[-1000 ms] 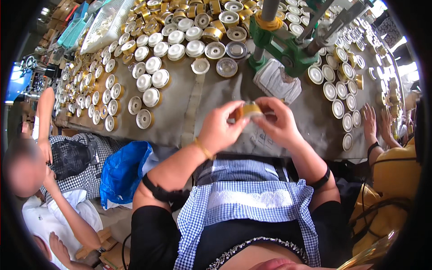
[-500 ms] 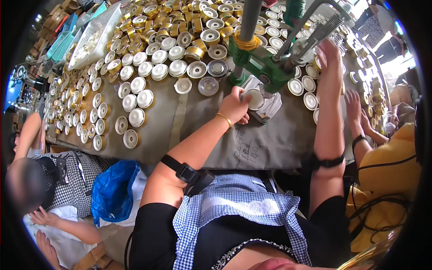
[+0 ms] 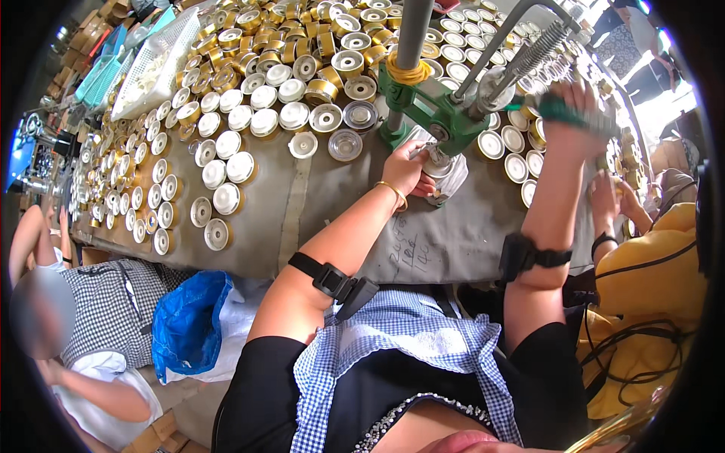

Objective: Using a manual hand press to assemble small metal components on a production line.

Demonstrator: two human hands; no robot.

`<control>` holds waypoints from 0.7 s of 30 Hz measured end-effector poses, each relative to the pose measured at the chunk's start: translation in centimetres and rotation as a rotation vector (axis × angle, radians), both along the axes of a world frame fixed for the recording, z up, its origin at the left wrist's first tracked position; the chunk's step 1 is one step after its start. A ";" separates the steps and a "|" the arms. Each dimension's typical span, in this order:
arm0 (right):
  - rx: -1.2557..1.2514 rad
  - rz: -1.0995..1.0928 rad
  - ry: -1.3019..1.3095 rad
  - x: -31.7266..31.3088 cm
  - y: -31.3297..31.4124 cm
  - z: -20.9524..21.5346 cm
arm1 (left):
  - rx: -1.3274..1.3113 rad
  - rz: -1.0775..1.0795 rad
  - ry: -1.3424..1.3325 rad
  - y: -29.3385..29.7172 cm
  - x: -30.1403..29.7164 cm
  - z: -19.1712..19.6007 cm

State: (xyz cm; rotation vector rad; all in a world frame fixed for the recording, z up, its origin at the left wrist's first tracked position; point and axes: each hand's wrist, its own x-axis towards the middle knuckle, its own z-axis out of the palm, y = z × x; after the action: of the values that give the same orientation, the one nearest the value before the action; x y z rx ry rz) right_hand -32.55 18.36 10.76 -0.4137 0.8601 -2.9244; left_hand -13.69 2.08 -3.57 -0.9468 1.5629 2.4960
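My left hand (image 3: 406, 170) is closed at the foot of a green hand press (image 3: 453, 121). Its fingers grip a round white cap (image 3: 441, 166) directly beneath the press ram, partly hidden by the press. On the right, my right hand (image 3: 570, 117) is wrapped round the press's green lever handle (image 3: 555, 112), both smeared by motion. A block wrapped in clear film (image 3: 453, 185) forms the base under the cap. Left of the press lie a clear round lid (image 3: 346, 145) and a white cap (image 3: 303, 145).
Gold-rimmed round caps (image 3: 264, 121) cover the table's left and back, with more caps (image 3: 491, 143) right of the press. A white basket (image 3: 162, 64) stands back left. A blue bag (image 3: 189, 325) lies below the table edge. Co-workers sit on both sides, one in yellow (image 3: 649, 264).
The green lever handle has swung down to the right, with my right hand now on it. My left hand has shifted slightly right, and the cap is now under the ram.
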 end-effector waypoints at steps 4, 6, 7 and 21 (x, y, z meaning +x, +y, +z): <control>-0.440 0.435 0.230 1.3 5.5 -7.3 | -0.072 -0.025 0.003 0.8 -0.6 -0.6; -0.353 0.188 0.069 0.9 5.3 -6.2 | -0.045 -0.020 0.002 1.3 -1.2 -0.2; -0.241 -0.072 -0.107 0.0 4.8 -5.0 | -0.021 -0.022 -0.004 1.4 -1.3 0.0; -0.516 0.515 0.181 1.4 4.3 -8.8 | -0.280 -0.014 0.185 0.0 -3.5 -9.9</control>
State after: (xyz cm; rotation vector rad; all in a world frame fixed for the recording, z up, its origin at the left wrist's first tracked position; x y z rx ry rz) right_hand -31.11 22.67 1.94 -0.7991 -0.0292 -2.5961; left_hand -17.23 2.11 -13.47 -0.7424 2.0080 2.4603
